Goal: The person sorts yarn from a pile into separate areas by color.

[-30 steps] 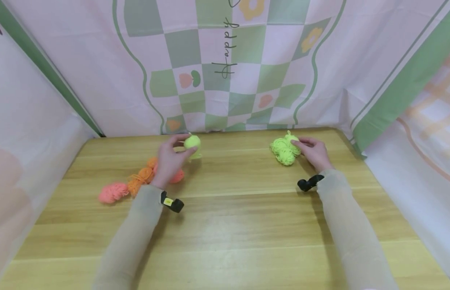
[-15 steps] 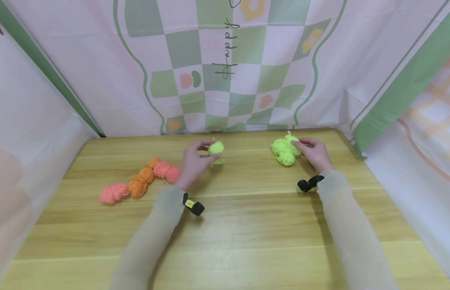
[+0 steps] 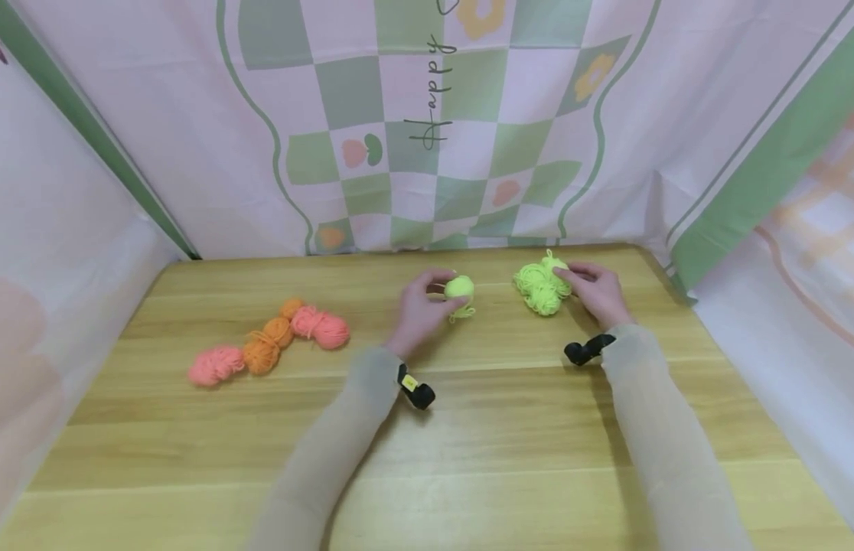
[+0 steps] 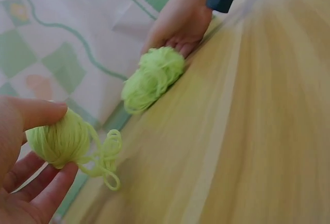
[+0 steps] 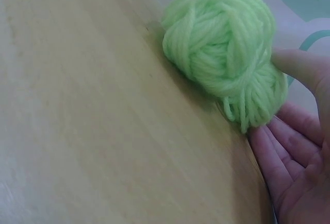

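Observation:
In the head view, my left hand (image 3: 422, 312) holds a small yellow-green ball of yarn (image 3: 459, 288) between thumb and fingers. Loose loops of yarn (image 4: 109, 154) trail from that ball in the left wrist view, and it appears raised off the wood. To its right, a clump of yellow-green yarn balls (image 3: 539, 287) lies near the table's back edge. My right hand (image 3: 598, 292) pinches the right side of this clump. The right wrist view shows the thumb on one side of the yarn (image 5: 221, 38) and the fingers on the other. A gap separates the two yellow-green lots.
Left on the wooden table (image 3: 468, 451) lies a row of yarn balls: a pink one (image 3: 216, 366), orange ones (image 3: 262, 353) and another pink one (image 3: 321, 327). A patterned curtain (image 3: 441, 145) hangs right behind the back edge. Fabric also hangs at both sides.
My left hand has carried its yellow-green ball of yarn rightward, away from the pink and orange balls and closer to the clump. The right hand has stayed at the clump.

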Motion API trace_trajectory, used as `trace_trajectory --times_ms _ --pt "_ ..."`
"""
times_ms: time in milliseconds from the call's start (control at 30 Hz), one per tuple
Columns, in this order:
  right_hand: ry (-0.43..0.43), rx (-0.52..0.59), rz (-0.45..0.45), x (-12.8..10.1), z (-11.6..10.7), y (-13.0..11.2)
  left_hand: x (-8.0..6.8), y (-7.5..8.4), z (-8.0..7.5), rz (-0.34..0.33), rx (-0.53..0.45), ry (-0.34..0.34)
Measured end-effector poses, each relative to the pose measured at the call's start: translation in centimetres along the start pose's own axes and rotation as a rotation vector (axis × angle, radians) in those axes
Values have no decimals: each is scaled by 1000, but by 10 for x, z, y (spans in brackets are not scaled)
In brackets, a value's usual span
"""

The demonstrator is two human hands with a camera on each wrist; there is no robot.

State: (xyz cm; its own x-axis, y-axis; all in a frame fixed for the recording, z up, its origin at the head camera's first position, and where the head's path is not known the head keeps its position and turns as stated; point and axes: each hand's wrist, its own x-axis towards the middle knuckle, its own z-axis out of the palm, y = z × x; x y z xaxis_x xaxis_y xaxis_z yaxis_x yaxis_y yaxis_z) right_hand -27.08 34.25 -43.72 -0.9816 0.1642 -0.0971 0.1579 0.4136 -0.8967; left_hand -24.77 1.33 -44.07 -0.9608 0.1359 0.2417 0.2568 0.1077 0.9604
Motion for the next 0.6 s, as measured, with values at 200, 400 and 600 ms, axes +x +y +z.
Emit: trace_trajectory --times_ms 200,400,600 --pt "5 15 -2 1 1 1 2 3 25 -4 -53 -3" --pt "-1 24 -1 0 0 1 10 9 41 36 -27 -19" --pt "-2 26 8 -2 -1 0 20 18 49 69 -3 -29"
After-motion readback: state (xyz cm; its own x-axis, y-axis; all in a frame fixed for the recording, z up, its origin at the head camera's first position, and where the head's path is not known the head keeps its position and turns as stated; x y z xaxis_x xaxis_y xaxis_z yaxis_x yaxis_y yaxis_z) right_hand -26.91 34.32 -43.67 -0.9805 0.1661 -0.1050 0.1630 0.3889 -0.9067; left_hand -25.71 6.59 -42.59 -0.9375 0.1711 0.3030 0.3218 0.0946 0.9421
